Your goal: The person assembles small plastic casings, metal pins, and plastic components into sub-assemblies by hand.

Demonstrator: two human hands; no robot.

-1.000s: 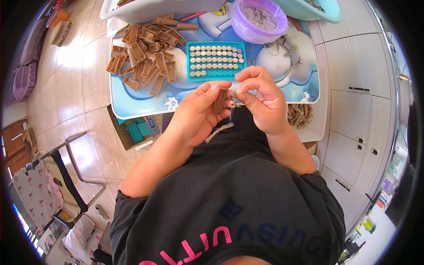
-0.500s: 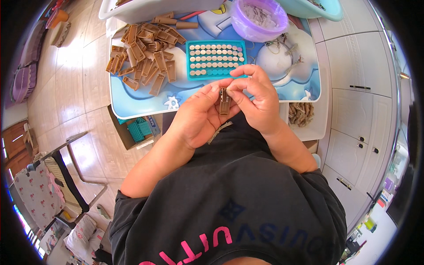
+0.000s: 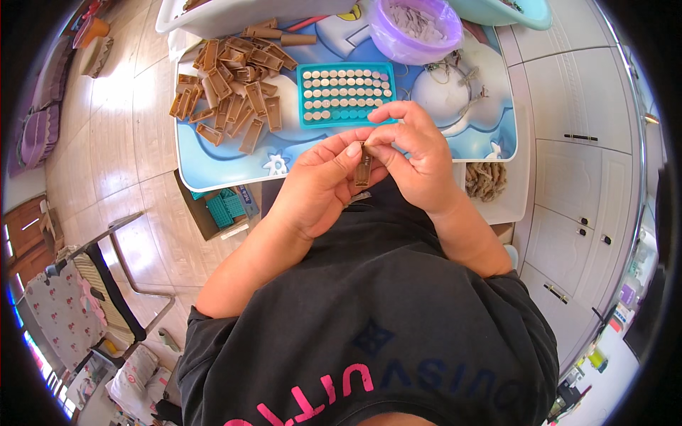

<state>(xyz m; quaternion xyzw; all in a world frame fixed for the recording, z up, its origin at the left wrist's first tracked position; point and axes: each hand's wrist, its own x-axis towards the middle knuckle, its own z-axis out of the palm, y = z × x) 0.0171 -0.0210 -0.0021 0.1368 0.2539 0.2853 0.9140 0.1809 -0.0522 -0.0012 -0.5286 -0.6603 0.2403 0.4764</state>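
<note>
In front of my body, my left hand holds a narrow brown plastic casing, its open hollow side facing up. The left thumb presses near the casing's upper end, and the fingers lie behind it. My right hand pinches with thumb and forefinger at that same upper end. Whatever sits between those fingertips is too small and covered to make out. Beyond the hands, a teal tray holds rows of round silvery discs, with the nearest row only partly filled. Similar brown casings lie in a loose heap to its left.
A lilac, plastic-lined bowl of small pale pieces stands behind the tray, near thin tangled wires. White and teal tubs edge the blue table. Below are a carton with teal trays and tan bundles.
My left thumb has shifted onto the casing's upper end, covering more of it. A pale strip that showed below the hands is now mostly out of sight. The view has shifted slightly.
</note>
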